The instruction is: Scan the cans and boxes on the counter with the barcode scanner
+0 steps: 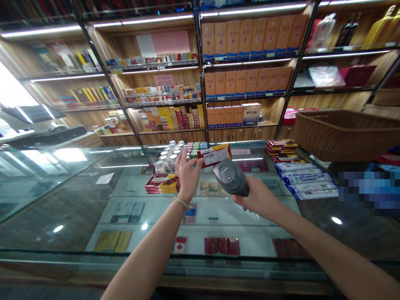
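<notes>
My left hand [187, 173] is closed round a red and yellow carton [215, 155] held up above the glass counter [78, 208], its white label side turned toward me. My right hand [258, 196] grips a grey handheld barcode scanner [230, 177], whose head points at the carton from just below and to the right. A beaded bracelet sits on my left wrist. A stack of similar red and yellow cartons [161, 184] lies on the counter just left of my left hand.
Small white-capped jars [168, 157] stand on the counter behind the carton. Red cartons [281, 148] and blue and white cartons [304, 180] lie at the right, beside a wicker basket [343, 133]. Wooden shelves of boxes [250, 41] fill the back wall. Packets show under the glass.
</notes>
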`<state>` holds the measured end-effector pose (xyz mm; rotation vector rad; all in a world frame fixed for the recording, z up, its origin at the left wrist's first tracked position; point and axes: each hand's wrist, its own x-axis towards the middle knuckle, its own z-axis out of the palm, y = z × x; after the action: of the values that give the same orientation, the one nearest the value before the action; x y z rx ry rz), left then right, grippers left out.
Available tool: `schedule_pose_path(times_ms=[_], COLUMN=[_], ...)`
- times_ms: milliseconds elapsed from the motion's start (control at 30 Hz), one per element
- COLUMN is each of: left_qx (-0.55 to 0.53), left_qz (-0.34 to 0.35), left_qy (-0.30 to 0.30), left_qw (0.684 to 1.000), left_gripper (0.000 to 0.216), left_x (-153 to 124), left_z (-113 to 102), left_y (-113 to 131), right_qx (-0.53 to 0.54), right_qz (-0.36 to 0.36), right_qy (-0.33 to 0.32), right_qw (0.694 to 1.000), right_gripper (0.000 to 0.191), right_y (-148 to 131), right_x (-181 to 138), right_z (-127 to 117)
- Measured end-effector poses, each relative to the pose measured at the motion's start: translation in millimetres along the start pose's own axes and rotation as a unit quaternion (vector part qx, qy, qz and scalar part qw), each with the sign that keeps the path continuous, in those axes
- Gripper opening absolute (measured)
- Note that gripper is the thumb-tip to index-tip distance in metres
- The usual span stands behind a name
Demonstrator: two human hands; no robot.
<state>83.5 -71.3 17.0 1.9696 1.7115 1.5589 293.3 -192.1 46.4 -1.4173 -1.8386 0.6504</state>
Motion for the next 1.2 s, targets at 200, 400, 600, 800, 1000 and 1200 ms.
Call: schedule_pose_path(times_ms=[200,400,600,800,1000,1200], left_qx=[0.001,-0.001,-0.005,-0.005,-0.006,-0.008], left_qz=[0.01,0.005,0.01,0.005,0.0,0.001], left_qy=[0.0,0.002,0.007,0.004,-0.002,-0.007], left_qw=[1.0,1.0,1.0,1.0,1.0,1.0], left_gripper=[0.025,0.025,0.025,0.024,0.025,0.025], left_x=[0.2,1.6,2.1,2.7,2.2,1.6], left_z=[0.4,0.4,-1.1,0.2,0.0,0.7], left_y=[-2.2,-2.1,-2.2,-3.8,-2.7,-3.0], right_qx=[-0.018,-0.106,-0.292,-0.379,-0.409,-0.448], right_qz=[-0.011,-0.035,-0.034,0.005,0.019,0.017], right_qy=[0.009,0.043,0.063,0.059,0.035,0.013], right_qw=[1.0,0.993,0.954,0.924,0.911,0.894], right_gripper=[0.02,0.035,0.03,0.036,0.031,0.036], right_y=[1.9,13.9,28.1,44.9,57.4,69.8], right_x=[1.3,4.9,13.2,23.6,27.8,29.9], right_z=[0.7,0.5,-17.0,-30.4,-25.0,-16.5])
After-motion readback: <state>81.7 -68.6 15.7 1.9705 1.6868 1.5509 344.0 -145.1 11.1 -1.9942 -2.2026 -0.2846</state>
